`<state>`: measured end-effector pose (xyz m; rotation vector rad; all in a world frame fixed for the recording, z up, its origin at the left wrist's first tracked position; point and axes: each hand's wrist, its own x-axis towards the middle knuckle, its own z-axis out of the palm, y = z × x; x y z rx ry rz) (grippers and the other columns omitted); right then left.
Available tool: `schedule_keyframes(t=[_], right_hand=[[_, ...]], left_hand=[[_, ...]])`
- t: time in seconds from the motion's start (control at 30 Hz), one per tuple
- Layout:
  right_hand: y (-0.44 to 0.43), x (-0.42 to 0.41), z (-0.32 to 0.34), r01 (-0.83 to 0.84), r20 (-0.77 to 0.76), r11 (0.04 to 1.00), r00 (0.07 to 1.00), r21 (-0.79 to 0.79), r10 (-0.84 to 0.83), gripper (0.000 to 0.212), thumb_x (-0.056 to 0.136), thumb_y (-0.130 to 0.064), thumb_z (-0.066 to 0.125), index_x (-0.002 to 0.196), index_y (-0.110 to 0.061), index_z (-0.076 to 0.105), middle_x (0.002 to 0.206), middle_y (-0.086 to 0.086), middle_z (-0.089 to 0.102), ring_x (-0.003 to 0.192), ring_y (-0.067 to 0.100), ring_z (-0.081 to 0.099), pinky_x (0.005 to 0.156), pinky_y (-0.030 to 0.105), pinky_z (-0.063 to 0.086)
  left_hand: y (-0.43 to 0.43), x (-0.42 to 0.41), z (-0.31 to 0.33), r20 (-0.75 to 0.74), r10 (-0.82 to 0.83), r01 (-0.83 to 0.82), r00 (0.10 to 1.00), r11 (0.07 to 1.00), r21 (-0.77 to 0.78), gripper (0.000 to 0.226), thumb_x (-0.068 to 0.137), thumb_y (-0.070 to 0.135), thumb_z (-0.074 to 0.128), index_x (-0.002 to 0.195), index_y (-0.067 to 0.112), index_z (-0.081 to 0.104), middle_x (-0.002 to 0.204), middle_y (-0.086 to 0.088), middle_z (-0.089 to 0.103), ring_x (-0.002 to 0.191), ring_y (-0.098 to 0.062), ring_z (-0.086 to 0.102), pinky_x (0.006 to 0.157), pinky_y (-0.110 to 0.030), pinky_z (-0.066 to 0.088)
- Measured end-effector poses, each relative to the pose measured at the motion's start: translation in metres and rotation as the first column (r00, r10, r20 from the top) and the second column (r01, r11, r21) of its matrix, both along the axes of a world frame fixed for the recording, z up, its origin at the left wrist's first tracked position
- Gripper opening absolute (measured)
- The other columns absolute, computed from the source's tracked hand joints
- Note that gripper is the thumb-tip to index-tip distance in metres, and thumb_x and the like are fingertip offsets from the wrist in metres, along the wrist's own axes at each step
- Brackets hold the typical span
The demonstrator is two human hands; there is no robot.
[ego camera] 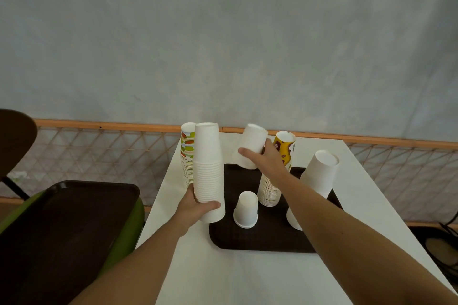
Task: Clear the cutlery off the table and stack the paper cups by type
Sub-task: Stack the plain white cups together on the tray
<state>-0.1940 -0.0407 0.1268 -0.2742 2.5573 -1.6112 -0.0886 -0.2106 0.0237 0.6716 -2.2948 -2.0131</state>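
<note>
cup-stacking step, no cutlery visible. our left hand [198, 205] wraps the base of the tall white stack [208, 171] at the tray's [260, 242] left edge; right hand [267, 156] holds a tilted white cup [251, 146] just right of it. next we judge: cap the stack squarely.

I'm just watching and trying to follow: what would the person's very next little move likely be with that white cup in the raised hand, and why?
Probably carry the plain white cup in the right hand leftward and drop it upside down over the tall white stack that the left hand grips. Both are plain white and inverted, so they match by type, and the stack's top is free.
</note>
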Motion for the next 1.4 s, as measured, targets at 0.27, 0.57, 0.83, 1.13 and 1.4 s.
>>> schedule_keyframes(t=[0.27, 0.57, 0.83, 1.13, 1.4], right_hand=[[0.008, 0.007, -0.069, -0.048, 0.112, 0.982, 0.993, 0.183, 0.028, 0.071, 0.077, -0.034, 0.075, 0.132, -0.013, 0.036, 0.130, 0.007, 0.049, 0.119, 0.023, 0.049, 0.096, 0.039, 0.045], [0.009, 0.016, -0.098, -0.090, 0.223, 0.961, 0.974, 0.262, 0.030, 0.078, 0.076, -0.035, 0.075, 0.137, -0.015, 0.031, 0.135, 0.007, 0.046, 0.123, 0.026, 0.046, 0.101, 0.042, 0.045], [0.012, 0.017, -0.078, -0.169, 0.204, 0.961, 0.971, 0.219, 0.124, 0.090, 0.075, -0.044, 0.074, 0.145, -0.019, 0.024, 0.150, 0.009, 0.033, 0.136, 0.028, 0.036, 0.106, 0.044, 0.040], [0.002, 0.014, -0.024, -0.128, 0.017, 0.985, 0.992, 0.116, 0.127, 0.062, 0.088, -0.046, 0.057, 0.140, -0.021, 0.033, 0.137, 0.011, 0.049, 0.124, 0.024, 0.049, 0.097, 0.035, 0.044], [-0.022, 0.026, 0.009, -0.325, 0.035, 0.946, 0.945, -0.005, 0.325, 0.068, 0.085, -0.042, 0.063, 0.141, -0.020, 0.031, 0.137, 0.005, 0.048, 0.108, 0.012, 0.048, 0.088, 0.027, 0.043]], left_hand=[[-0.003, 0.011, -0.004, 0.038, -0.004, 0.004, 0.999, 1.000, -0.017, 0.087, 0.066, 0.017, 0.082, 0.137, 0.023, 0.032, 0.125, 0.001, 0.050, 0.118, -0.021, 0.046, 0.100, -0.037, 0.042], [-0.006, 0.017, -0.002, 0.048, 0.005, -0.004, 0.999, 1.000, -0.013, 0.091, 0.059, 0.022, 0.083, 0.135, 0.023, 0.033, 0.126, -0.001, 0.051, 0.117, -0.022, 0.047, 0.098, -0.036, 0.042], [0.002, 0.012, 0.002, 0.043, -0.011, 0.012, 0.999, 1.000, -0.026, 0.087, 0.066, 0.017, 0.082, 0.137, 0.023, 0.032, 0.128, -0.001, 0.050, 0.120, -0.023, 0.047, 0.103, -0.040, 0.041], [0.016, 0.007, 0.011, 0.039, -0.036, 0.038, 0.999, 0.998, -0.048, 0.089, 0.068, 0.017, 0.081, 0.140, 0.024, 0.028, 0.134, -0.001, 0.046, 0.126, -0.024, 0.042, 0.107, -0.045, 0.038], [0.022, 0.007, 0.017, 0.045, -0.072, 0.076, 0.996, 0.993, -0.091, 0.089, 0.067, 0.022, 0.082, 0.138, 0.026, 0.029, 0.128, 0.000, 0.048, 0.122, -0.022, 0.045, 0.105, -0.044, 0.041]])
